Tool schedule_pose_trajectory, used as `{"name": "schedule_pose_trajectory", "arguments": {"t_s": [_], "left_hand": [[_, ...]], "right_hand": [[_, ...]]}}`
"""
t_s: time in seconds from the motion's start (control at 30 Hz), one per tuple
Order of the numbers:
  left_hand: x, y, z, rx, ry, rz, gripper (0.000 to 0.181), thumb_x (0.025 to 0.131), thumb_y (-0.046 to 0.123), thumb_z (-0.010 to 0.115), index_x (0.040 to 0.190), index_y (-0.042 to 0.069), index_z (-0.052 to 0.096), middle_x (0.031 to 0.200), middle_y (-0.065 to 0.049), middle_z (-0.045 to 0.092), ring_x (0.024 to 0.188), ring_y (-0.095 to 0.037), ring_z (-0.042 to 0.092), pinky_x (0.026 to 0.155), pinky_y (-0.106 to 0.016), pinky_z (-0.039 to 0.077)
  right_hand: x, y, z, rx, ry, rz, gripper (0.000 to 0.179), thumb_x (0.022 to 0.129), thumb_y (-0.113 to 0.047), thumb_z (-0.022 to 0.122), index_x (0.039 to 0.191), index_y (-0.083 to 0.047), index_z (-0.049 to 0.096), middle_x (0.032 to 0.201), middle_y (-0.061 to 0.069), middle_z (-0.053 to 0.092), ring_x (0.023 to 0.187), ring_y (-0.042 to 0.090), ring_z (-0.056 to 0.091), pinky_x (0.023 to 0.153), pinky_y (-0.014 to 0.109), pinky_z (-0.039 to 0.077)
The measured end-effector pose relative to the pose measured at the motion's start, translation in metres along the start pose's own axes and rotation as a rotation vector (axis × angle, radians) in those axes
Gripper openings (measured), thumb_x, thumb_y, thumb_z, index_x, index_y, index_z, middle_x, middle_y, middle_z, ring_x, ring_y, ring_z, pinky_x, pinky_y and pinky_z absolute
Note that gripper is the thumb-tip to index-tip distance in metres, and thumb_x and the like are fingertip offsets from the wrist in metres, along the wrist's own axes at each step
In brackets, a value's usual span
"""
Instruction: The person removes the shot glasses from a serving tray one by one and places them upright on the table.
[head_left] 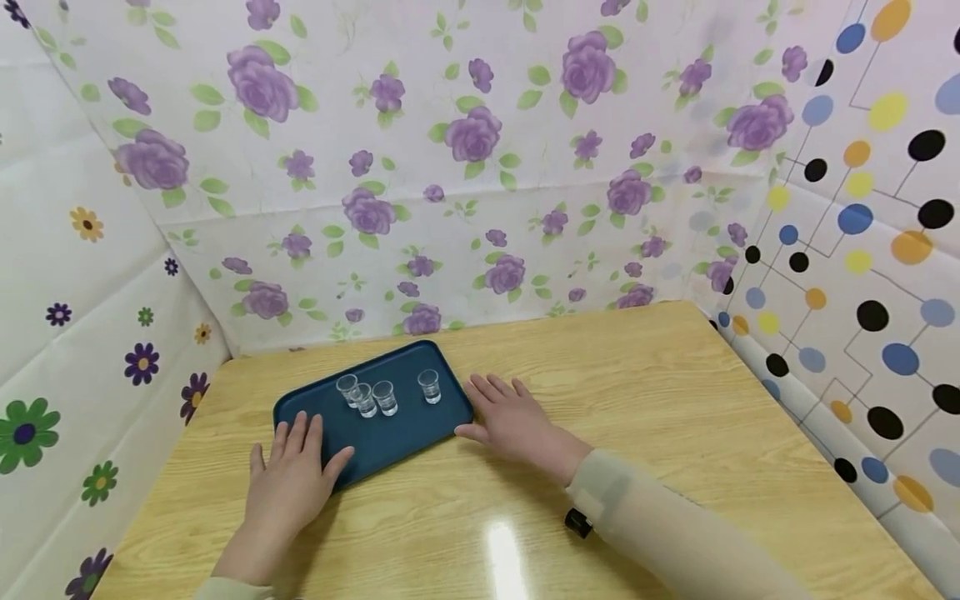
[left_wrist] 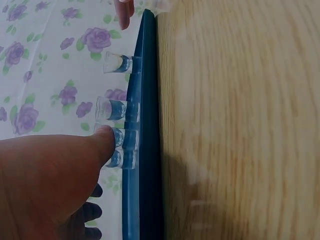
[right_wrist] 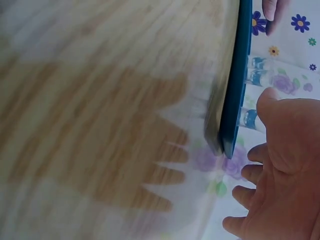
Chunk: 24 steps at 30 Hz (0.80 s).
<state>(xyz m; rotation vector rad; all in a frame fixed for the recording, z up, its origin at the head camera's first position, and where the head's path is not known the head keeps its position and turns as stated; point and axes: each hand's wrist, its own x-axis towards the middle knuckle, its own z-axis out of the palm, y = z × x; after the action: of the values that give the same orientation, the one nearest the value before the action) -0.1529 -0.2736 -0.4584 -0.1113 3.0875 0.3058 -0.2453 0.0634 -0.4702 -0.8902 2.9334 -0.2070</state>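
Note:
A dark blue rectangular tray [head_left: 397, 442] lies at an angle on the table. Several small clear shot glasses stand upright on it: a group toward the left, with one glass [head_left: 385, 400] at its right end, and a lone glass [head_left: 430, 387] near the right side. My left hand [head_left: 290, 483], fingers spread and nearly straight, is over the tray's left front part. Palm down, my right hand [head_left: 513, 421] is beside the tray's right end, its fingers extended. Both hands are free of any glass. In the left wrist view, the left thumb [left_wrist: 102, 142] overlaps one glass.
The wooden table [head_left: 637, 392] meets a wall covering [head_left: 420, 233] with purple roses at the back. A flower-patterned sheet [head_left: 90, 350] rises on the left, a dotted one [head_left: 847, 275] on the right. A small black object [head_left: 578, 523] shows by the right sleeve [head_left: 660, 517].

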Motion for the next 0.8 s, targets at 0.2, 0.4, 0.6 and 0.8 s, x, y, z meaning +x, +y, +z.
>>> {"name": "schedule_pose_trajectory", "arguments": {"t_s": [0.2, 0.4, 0.6, 0.8], "left_hand": [[-0.003, -0.008, -0.001, 0.014, -0.006, -0.008, 0.092, 0.114, 0.062, 0.05, 0.17, -0.008, 0.03, 0.174, -0.039, 0.018, 0.161, -0.062, 0.012, 0.122, -0.085, 0.005], [-0.005, -0.01, -0.005, 0.02, -0.021, -0.008, 0.092, 0.114, 0.062, 0.05, 0.169, -0.01, 0.031, 0.173, -0.04, 0.018, 0.16, -0.063, 0.013, 0.122, -0.085, 0.006], [-0.004, -0.014, -0.005, 0.016, -0.05, -0.032, 0.096, 0.113, 0.065, 0.048, 0.169, -0.011, 0.03, 0.174, -0.04, 0.014, 0.16, -0.063, 0.012, 0.121, -0.086, 0.005], [-0.006, -0.022, 0.001, 0.015, -0.068, -0.053, 0.101, 0.111, 0.071, 0.046, 0.168, -0.011, 0.032, 0.173, -0.043, 0.012, 0.158, -0.066, 0.011, 0.121, -0.086, 0.004]], "right_hand": [[0.008, -0.003, 0.003, 0.004, 0.012, -0.003, 0.085, 0.113, -0.068, 0.04, 0.178, -0.015, 0.027, 0.183, 0.006, 0.022, 0.168, 0.031, 0.022, 0.134, 0.059, 0.021], [0.013, -0.003, 0.001, -0.003, -0.023, 0.009, 0.086, 0.112, -0.07, 0.039, 0.178, -0.016, 0.025, 0.184, 0.004, 0.019, 0.169, 0.029, 0.021, 0.134, 0.058, 0.021], [0.016, -0.002, -0.004, 0.073, -0.056, -0.028, 0.085, 0.114, -0.065, 0.043, 0.177, -0.013, 0.025, 0.184, 0.007, 0.02, 0.168, 0.032, 0.023, 0.135, 0.053, 0.023], [0.018, -0.002, 0.0, 0.101, -0.097, -0.062, 0.084, 0.114, -0.065, 0.042, 0.178, -0.013, 0.024, 0.185, 0.007, 0.018, 0.168, 0.032, 0.023, 0.135, 0.05, 0.023]]}}
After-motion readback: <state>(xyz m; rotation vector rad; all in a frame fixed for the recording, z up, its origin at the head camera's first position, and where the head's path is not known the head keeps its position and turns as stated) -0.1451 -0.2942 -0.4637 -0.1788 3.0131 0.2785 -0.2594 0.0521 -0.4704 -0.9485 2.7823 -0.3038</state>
